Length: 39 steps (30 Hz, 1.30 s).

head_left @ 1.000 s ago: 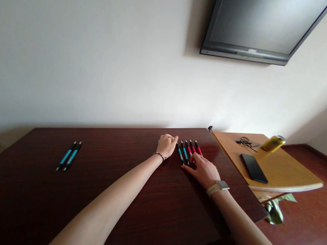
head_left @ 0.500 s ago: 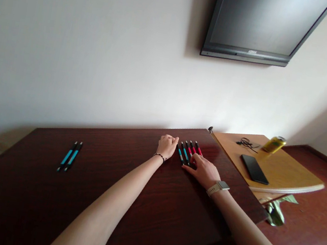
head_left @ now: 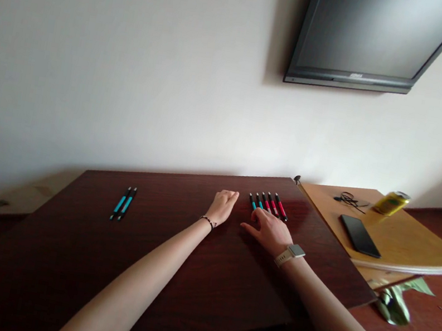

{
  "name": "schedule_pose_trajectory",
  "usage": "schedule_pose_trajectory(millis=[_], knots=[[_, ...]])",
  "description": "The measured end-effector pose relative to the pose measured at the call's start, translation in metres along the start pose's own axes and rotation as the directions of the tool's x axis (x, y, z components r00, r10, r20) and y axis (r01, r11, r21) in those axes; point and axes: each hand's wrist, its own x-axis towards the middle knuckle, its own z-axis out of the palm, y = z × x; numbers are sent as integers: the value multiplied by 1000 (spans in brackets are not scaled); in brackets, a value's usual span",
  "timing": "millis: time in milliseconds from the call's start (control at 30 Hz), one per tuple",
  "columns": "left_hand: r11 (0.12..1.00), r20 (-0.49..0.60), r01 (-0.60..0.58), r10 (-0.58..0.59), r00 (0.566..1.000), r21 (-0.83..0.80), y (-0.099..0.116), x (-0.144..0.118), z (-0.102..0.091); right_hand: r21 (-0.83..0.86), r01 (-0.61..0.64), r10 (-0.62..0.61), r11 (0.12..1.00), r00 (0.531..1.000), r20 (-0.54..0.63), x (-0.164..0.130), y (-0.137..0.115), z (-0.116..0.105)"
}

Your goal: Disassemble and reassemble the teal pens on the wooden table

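My right hand lies loosely open against the near ends of the pens on the desk; left hand rests flat beside. I'd nudge ends evenly.

Row of pens: two teal, three red, black ends. Teal pen pair near left edge of dark reddish-brown desk. Yellow can, black phone.

Hotel-like room: wall-mounted television above wooden desk.
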Motion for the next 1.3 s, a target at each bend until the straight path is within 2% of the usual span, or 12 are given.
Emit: schedule_pose_trajectory(millis=[67, 200, 267, 367, 467, 567, 667, 733, 900, 967, 1067, 1300], knots=[[1000, -28, -6, 6, 1000, -16, 0, -24, -22, 66, 33, -34, 997, 999, 13, -2, -15, 2], [969, -55, -26, 12, 998, -245, 11, -77, -68, 356, 134, -143, 925, 990, 1, -6, -54, 16], [952, -33, -28, 18, 999, -306, 21, -103, -86, 561, 156, -180, 813, 984, -13, -8, -77, 25], [933, -31, -31, 21, 999, -357, 31, -138, -101, 818, 104, -208, 565, 978, 20, -13, -110, 38], [907, -51, -65, 48, 998, -416, 27, -165, -107, 930, 24, -220, 368, 974, 62, -18, -135, 45], [878, -63, -95, 74, 995, -470, 16, -186, -112, 963, -14, -230, 270, 970, 78, -21, -148, 47], [857, -13, -80, 85, 996, -508, 7, -201, -120, 971, -1, -301, 240, 951, 76, -25, -155, 46], [858, 105, -60, 131, 986, -511, 6, -210, -127, 966, 22, -380, 259, 921, 82, -28, -161, 44], [852, 282, -127, 304, 910, -509, 18, -225, -133, 964, 99, -538, 246, 841, 51, -38, -181, 41], [868, 295, -172, 336, 895, -466, 23, -228, -130, 949, 138, -569, 283, 821, 50, -41, -187, 40], [880, 262, -179, 316, 912, -439, 27, -229, -124, 936, 94, -521, 339, 847, 104, -43, -193, 37], [881, 201, -140, 253, 946, -452, 30, -223, -118, 954, 61, -448, 292, 890, 81, -42, -192, 43]])
